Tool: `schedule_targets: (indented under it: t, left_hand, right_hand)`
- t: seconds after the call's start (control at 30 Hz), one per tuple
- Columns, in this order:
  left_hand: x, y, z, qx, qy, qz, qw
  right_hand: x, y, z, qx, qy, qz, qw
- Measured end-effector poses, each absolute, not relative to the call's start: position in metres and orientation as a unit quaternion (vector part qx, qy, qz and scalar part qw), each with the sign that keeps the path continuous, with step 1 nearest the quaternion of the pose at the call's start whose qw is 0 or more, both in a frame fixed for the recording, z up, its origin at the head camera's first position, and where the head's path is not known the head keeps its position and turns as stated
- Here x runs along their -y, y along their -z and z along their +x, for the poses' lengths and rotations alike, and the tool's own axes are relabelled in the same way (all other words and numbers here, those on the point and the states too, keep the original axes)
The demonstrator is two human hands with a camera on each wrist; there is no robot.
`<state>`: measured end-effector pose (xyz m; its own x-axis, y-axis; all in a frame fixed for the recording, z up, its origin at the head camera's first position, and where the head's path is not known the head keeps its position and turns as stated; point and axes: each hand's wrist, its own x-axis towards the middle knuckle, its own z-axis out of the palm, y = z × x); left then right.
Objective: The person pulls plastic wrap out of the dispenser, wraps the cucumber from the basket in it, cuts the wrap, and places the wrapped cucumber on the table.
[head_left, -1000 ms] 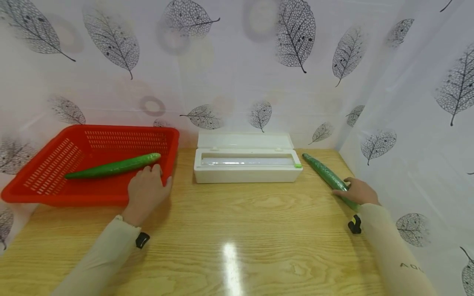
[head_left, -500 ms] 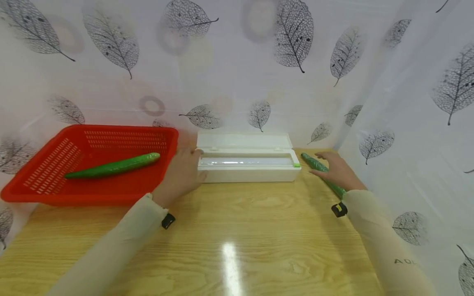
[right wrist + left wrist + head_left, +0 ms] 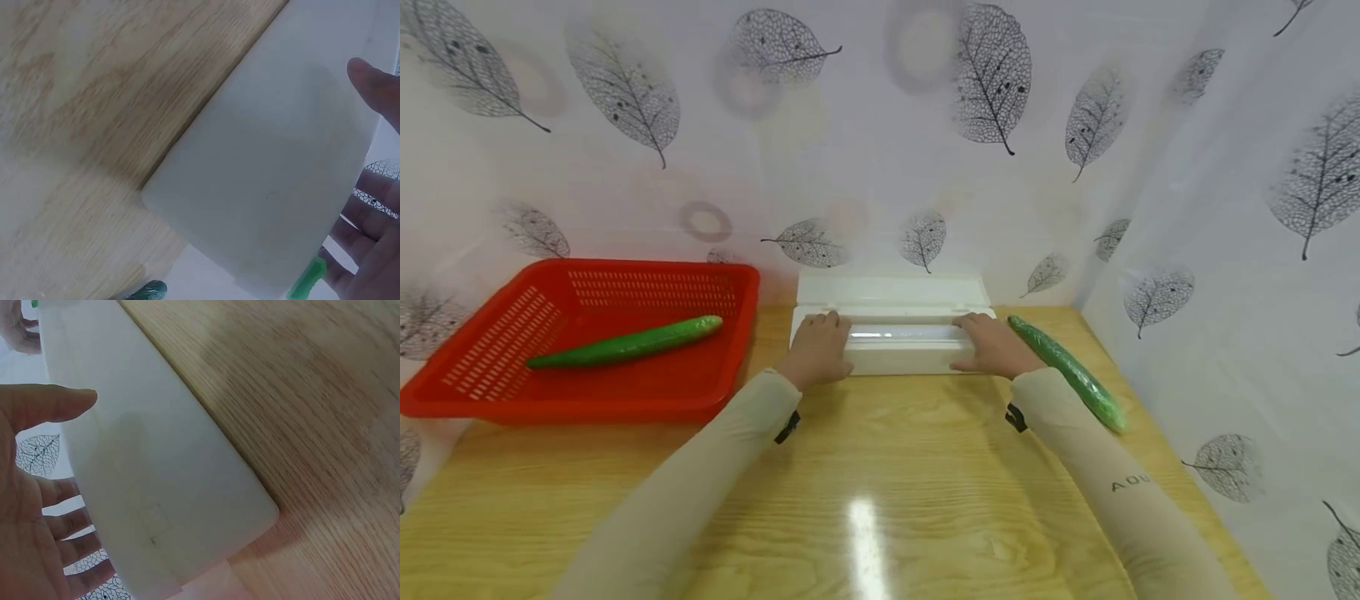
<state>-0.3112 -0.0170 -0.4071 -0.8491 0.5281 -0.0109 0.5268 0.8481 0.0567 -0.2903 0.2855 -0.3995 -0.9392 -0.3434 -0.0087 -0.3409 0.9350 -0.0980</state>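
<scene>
A white cling film box [image 3: 901, 361] stands at the back of the table with its lid [image 3: 891, 292] raised and a roll of film [image 3: 906, 332] inside. My left hand [image 3: 817, 350] is at its left part, fingers over the top edge and thumb before the front wall. At the right part my right hand [image 3: 997, 346] is placed the same way. Both wrist views show the thumbs extended over the front wall, and the fingers reach past the upper edge. The box's green tab [image 3: 307, 279] shows beside the right fingers. Right of that hand lies a film-wrapped cucumber [image 3: 1071, 372].
A red plastic basket [image 3: 745, 333] stands on the left, holding another cucumber [image 3: 625, 343]. Behind everything hangs a pale sheet with leaf prints [image 3: 992, 75], which also runs along the right side. The wooden table [image 3: 880, 467] stretches toward me.
My left hand has moved right from the basket to the box. My right hand has left the wrapped cucumber and moved left to the box. Both cucumbers stay in place.
</scene>
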Motion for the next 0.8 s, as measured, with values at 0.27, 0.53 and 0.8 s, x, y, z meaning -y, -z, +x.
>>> schedule_targets:
  t: [0.27, 0.53, 0.8]
  left_hand:
    - [0.019, 0.405, -0.325, -0.96, -0.039, 0.275, 0.025]
    - [0.017, 0.393, -0.331, -0.959, -0.045, 0.272, 0.072]
    - [0.024, 0.395, -0.335, -0.956, -0.128, 0.259, 0.049]
  right_hand:
    - [-0.284, 0.397, -0.298, -0.983, 0.046, -0.176, 0.025]
    - [-0.286, 0.4, -0.308, -0.981, 0.075, -0.17, 0.048]
    - [-0.292, 0.397, -0.311, -0.972, 0.167, -0.143, 0.084]
